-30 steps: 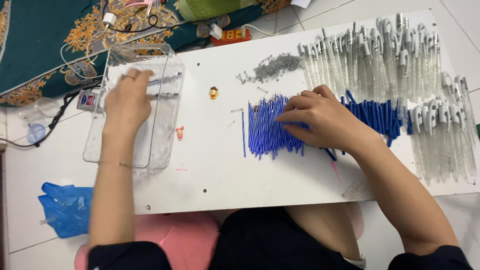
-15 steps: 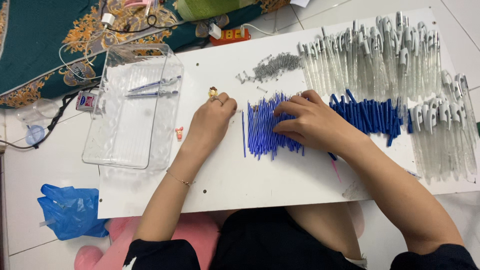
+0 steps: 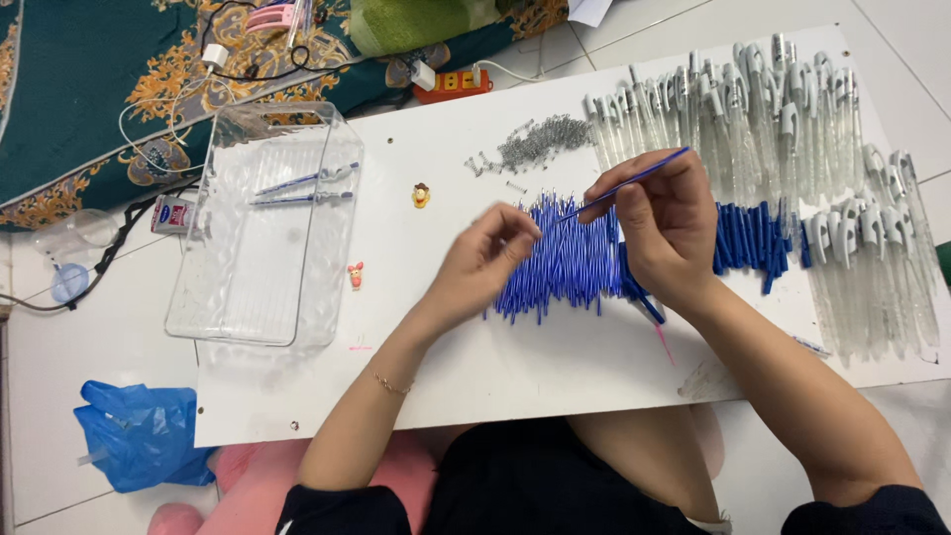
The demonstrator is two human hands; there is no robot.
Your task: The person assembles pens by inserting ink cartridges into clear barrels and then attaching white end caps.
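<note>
The right hand (image 3: 669,223) pinches one blue refill (image 3: 634,181) lifted above the refill pile (image 3: 565,263) at frame centre, while the left hand (image 3: 487,263), fingers curled together, touches the pile. Two finished pens (image 3: 302,188) lie in the clear tray (image 3: 213,307) at left; most refills and the empty barrels (image 3: 753,109) at upper right remain unassembled.
</note>
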